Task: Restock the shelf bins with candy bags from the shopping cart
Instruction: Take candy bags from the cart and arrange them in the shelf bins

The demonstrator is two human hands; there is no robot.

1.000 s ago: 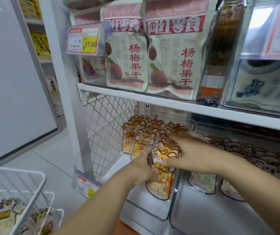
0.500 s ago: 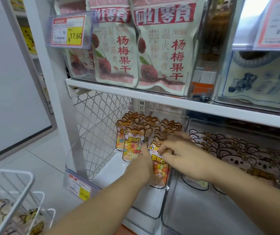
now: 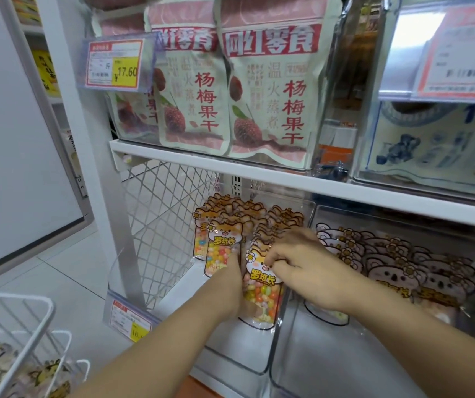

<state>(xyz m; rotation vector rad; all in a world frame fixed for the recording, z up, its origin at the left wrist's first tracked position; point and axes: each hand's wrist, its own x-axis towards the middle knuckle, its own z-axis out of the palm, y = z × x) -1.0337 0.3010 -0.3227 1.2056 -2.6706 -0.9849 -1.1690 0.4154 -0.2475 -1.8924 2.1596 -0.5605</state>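
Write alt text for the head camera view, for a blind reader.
Two bare hands handle a cat-shaped clear bag of colourful candy at the front of a clear plastic shelf bin; the right hand pinches its top, the left hand touches its left edge. A white wire cart at lower left holds more bags.

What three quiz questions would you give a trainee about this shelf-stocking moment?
1. True or false: the right hand is inside the shopping cart.
2. The upper price tag reads: A) 17.60 B) 12.50 C) 9.90
3. Which hand lies between the two rows of cat-faced candy bags in the clear bin?
Key: 1. False; it pinches the top of a candy bag in the bin. 2. A. 3. The left hand.
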